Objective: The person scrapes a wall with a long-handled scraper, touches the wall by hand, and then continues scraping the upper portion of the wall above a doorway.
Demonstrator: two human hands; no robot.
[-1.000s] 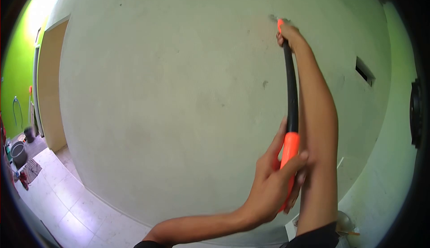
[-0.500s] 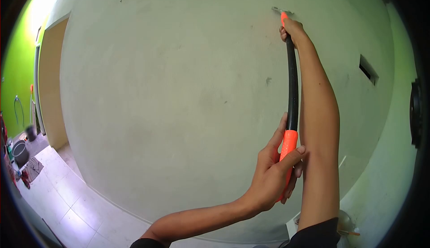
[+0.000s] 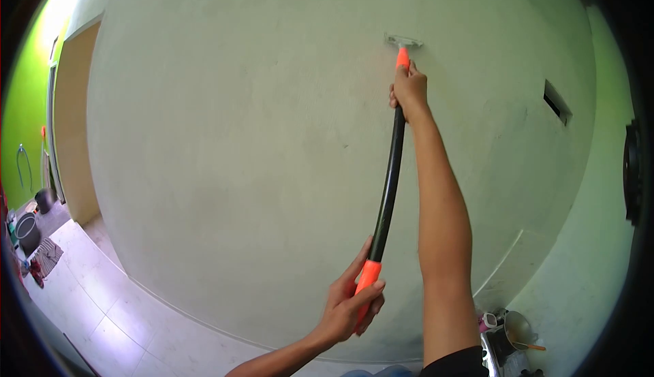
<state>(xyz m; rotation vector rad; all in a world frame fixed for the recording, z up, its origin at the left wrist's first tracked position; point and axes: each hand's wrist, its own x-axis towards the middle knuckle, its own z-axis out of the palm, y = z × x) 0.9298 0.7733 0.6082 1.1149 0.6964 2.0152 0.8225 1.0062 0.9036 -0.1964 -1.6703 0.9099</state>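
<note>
A long-handled scraper point(image 3: 390, 185) with a black pole and orange grips runs up the grey-green wall point(image 3: 238, 138). Its wide metal head point(image 3: 404, 40) is against the upper part of the wall, as far as I can see. My right hand point(image 3: 412, 92), arm stretched upward, is closed round the pole just under the upper orange grip. Lower down, my left hand point(image 3: 346, 307) holds the orange end grip, its index finger pointing up along the pole. Small dark marks and a faint grey patch show on the wall.
At the lower right stand a pan point(image 3: 516, 329) with a wooden-looking handle and a pink item point(image 3: 487, 321). A slot point(image 3: 557, 102) opens in the wall at right. To the left are a doorway point(image 3: 76, 125), buckets point(image 3: 28, 230), a striped mat point(image 3: 48, 258) and white floor tiles point(image 3: 129, 316).
The scraper has moved left and down across the wall, both hands travelling with it. More of the lower right corner, with its pan, now shows.
</note>
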